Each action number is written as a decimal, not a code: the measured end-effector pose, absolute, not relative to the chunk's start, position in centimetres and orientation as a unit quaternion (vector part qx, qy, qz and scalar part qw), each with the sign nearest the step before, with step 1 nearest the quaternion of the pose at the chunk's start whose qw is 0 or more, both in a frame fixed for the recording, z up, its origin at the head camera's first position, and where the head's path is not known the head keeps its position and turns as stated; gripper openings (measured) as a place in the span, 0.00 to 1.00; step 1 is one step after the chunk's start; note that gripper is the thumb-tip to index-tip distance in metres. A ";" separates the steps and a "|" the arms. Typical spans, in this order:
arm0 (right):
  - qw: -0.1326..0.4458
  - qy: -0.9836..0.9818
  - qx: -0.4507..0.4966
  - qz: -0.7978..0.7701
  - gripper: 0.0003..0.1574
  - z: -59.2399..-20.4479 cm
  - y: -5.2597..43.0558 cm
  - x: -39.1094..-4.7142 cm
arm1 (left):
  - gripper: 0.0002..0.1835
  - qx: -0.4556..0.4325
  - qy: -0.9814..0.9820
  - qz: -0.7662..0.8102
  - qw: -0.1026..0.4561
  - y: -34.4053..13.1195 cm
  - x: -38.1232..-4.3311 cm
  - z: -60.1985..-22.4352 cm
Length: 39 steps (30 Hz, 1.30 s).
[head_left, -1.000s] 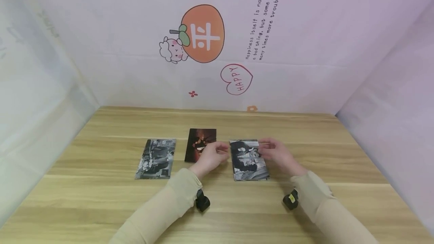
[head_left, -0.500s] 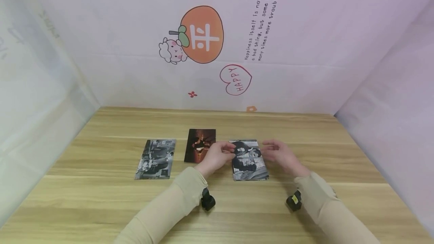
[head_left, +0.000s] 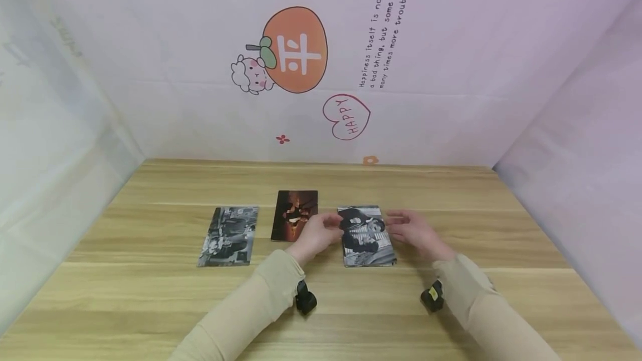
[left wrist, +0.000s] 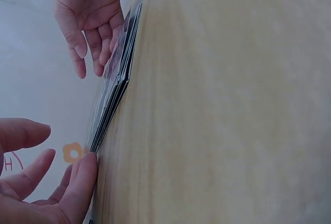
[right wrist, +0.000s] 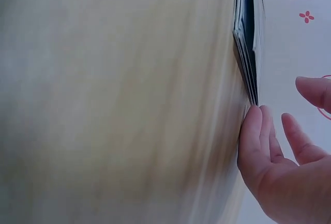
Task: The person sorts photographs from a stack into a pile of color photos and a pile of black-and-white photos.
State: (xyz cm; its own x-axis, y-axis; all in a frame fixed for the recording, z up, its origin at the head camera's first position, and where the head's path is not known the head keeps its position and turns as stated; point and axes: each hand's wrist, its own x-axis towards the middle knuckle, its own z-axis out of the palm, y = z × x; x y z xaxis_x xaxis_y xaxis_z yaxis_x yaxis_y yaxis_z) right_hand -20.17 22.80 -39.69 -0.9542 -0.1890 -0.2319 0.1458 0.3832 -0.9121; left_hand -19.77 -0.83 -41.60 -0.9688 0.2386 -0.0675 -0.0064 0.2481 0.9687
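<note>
A stack of photo cards (head_left: 368,238) lies on the table with a black-and-white picture on top. Edge-on in the left wrist view, the stack (left wrist: 118,74) shows several layers. My left hand (head_left: 315,235) is at its left edge, fingers relaxed and fingertips right at the side. On the opposite side, my right hand (head_left: 413,233) has its fingertips at the right edge. In the right wrist view the right hand (right wrist: 282,167) has its thumb apart from the fingers, which meet the layered edge.
A dark reddish photo card (head_left: 293,213) lies behind my left hand. Farther left is another black-and-white photo card (head_left: 229,237). A printed white cloth (head_left: 426,127) hangs along the back edge of the wooden table (head_left: 361,316).
From a second ago, my left hand has moved right, from a small gap to the stack's left edge. My right hand has shifted slightly outward, its fingers overlapping the top picture less.
</note>
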 end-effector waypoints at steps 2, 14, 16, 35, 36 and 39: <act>0.153 0.817 -0.013 -0.556 0.34 -39.7 22.7 -20.2 | 0.18 0.070 0.774 0.619 0.108 -0.9 -19.8 -41.7; 0.156 0.812 -0.021 -0.562 0.34 -39.8 22.4 -20.3 | 0.19 0.068 0.752 0.644 0.125 -1.2 -19.4 -40.9; 0.157 0.811 -0.019 -0.564 0.35 -39.8 22.4 -20.3 | 0.19 0.069 0.751 0.645 0.124 -1.2 -19.5 -41.1; 0.159 0.795 -0.002 -0.586 0.33 -39.7 22.4 -20.1 | 0.20 0.069 0.763 0.632 0.117 -0.9 -19.5 -41.5; 0.159 0.794 0.001 -0.587 0.32 -39.7 22.4 -20.1 | 0.21 0.070 0.763 0.632 0.117 -1.0 -19.4 -41.5; 0.154 0.795 0.008 -0.587 0.32 -39.7 22.4 -20.1 | 0.25 0.079 0.765 0.629 0.116 -1.0 -19.3 -41.4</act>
State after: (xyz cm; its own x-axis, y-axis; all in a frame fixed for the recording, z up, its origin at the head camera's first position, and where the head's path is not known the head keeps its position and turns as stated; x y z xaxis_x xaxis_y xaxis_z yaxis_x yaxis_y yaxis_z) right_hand -20.14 22.41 -39.68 -0.9525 -0.1674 -0.2542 0.1938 0.3104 -0.9306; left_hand -19.34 -1.02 -41.45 -0.9607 0.2667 -0.0770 -0.0242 0.1961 0.9803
